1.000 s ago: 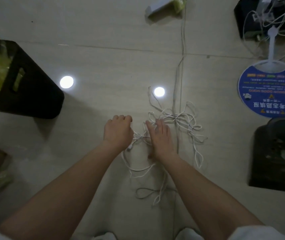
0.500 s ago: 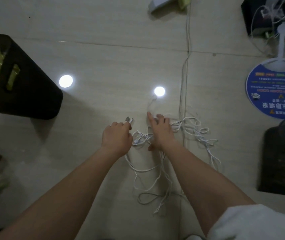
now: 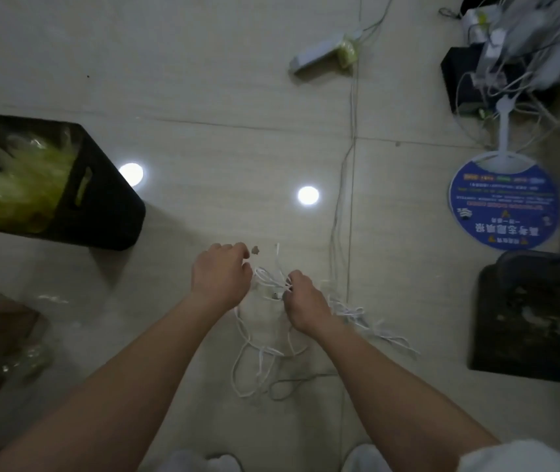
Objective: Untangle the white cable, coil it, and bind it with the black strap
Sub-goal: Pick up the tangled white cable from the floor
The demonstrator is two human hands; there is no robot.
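Note:
The white cable (image 3: 258, 356) is a tangle of thin loops lifted a little off the tiled floor, trailing down between my forearms and off to the right. My left hand (image 3: 220, 277) has its fingers curled and pinches one cable end, whose small plug sticks out past the fingertips. My right hand (image 3: 305, 304) grips a bunch of strands at the knot of the tangle. I cannot see the black strap.
A black bin (image 3: 67, 192) with yellow-green bags stands at the left. A blue round hand fan (image 3: 503, 202) lies at the right above a dark dustpan (image 3: 533, 318). A power strip (image 3: 322, 52) and its cord (image 3: 343, 199) run down the floor; a cable clutter (image 3: 516, 46) sits top right.
Both hands have closed on the cable and lifted the tangle off the floor. The right hand, flat on the strands before, now grips them. The view has tilted up.

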